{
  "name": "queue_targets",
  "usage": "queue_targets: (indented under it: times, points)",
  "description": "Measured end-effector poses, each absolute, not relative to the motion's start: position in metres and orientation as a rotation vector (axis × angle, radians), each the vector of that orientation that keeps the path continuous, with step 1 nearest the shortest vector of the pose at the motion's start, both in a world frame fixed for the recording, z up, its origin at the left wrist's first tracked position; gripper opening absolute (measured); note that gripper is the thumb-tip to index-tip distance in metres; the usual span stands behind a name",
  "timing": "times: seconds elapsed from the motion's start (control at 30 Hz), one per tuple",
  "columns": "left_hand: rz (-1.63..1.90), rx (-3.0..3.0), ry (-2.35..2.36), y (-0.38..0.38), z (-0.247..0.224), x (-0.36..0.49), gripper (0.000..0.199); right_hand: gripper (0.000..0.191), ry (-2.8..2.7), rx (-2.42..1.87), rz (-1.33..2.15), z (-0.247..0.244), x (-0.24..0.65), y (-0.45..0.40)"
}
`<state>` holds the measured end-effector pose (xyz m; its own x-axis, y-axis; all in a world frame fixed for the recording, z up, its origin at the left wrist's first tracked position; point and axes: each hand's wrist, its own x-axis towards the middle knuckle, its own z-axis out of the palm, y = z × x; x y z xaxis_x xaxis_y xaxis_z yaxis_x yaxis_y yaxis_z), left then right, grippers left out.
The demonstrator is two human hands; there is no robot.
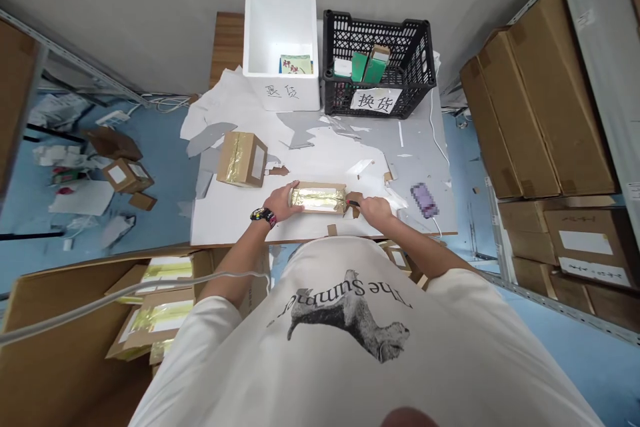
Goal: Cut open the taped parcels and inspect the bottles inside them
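Note:
A small cardboard box (320,198), wrapped in shiny yellowish tape over a white label, lies near the table's front edge. My left hand (283,202), with a watch at its wrist, grips the box's left end. In my right hand (377,212), closed fingers hold a utility knife (353,203) with a dark and red body, its tip against the box's right end. The blade itself is too small to make out. A brown cardboard flap or scrap (355,196) lies beside that end. Farther back on the left, a second taped cardboard box (242,159) stands apart from both hands.
At the back stand a white foam box (283,90) and a black plastic crate (420,73) holding small boxes. Torn paper (300,121) litters the table. A blurred purple phone-like item (425,201) with a cable lies right. An open carton (45,333) of parcels stands front left.

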<state>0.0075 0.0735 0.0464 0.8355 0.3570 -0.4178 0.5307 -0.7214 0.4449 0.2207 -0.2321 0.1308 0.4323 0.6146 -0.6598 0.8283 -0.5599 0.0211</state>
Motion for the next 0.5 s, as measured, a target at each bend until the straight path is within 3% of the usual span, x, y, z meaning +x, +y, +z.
queue_targets:
  times: [0.17,0.27,0.5]
  points:
    - [-0.307,2.691,0.537,0.043,0.060,0.043,0.079,0.053,1.246,2.410,-0.895,0.123,0.219,-0.248]
    - [-0.377,2.659,0.318,0.020,0.059,0.067,0.077,0.059,1.227,2.454,-0.884,0.122,0.220,-0.254]
    - [-0.341,2.617,0.316,0.012,0.049,0.080,0.074,0.054,1.302,2.496,-0.797,0.117,0.222,-0.258]
